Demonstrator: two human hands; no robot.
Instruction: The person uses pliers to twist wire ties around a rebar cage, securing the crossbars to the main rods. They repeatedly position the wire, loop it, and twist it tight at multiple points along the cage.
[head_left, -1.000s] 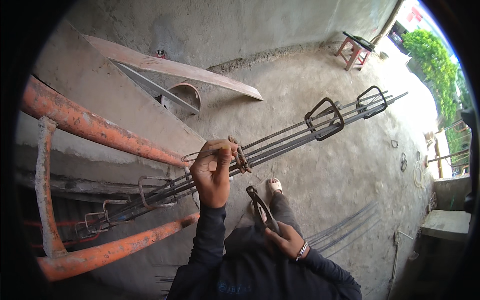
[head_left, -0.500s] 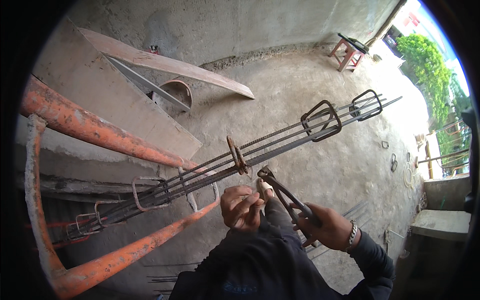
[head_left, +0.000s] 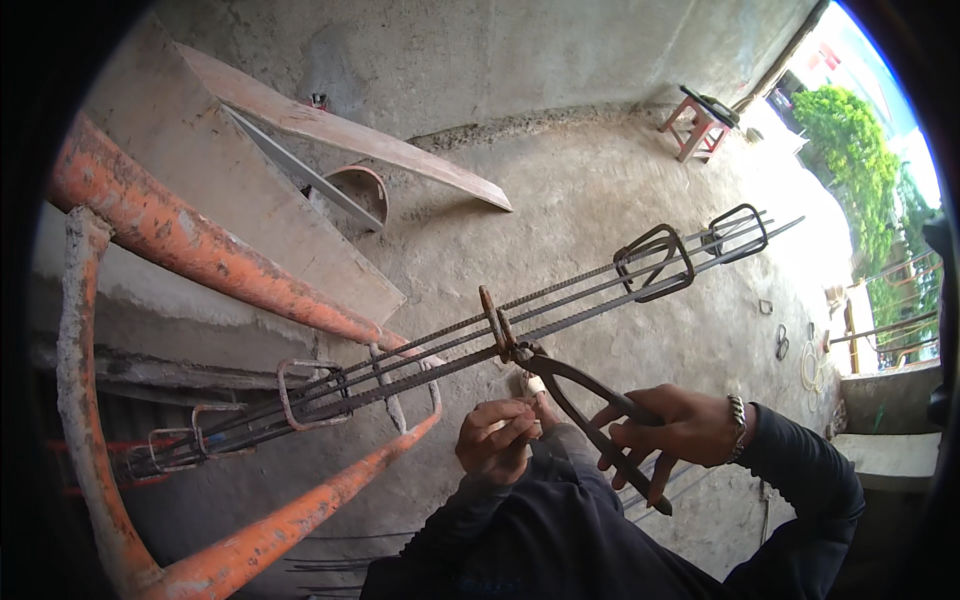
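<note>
Presently, right hand (head_left: 680, 425) grips pincers (head_left: 575, 395), fingers wrapped about the handles, which stand spread apart. Pincer head is at the near side of the rebar cage (head_left: 570, 322) (landmark), by the lower end of a rusty stirrup (head_left: 494, 318) that rings the cage's bars; exact bite of the jaws not resolvable. Left hand (head_left: 495, 445): nearer the body than the cage, well clear of it, fingers curled in toward the thumb; cannot tell whether anything is pinched there.

Cage runs obliquely. Toward its right end: two dark stirrups (head_left: 686, 258), spaced along the bars. Its left part passes between the tubes of an orange frame (head_left: 230, 270), paint worn. Beyond the cage, on the far side: pale plywood panel (head_left: 220, 180), long board (head_left: 350, 130), red-and-white stool (head_left: 700, 128) with a dark item on top.
</note>
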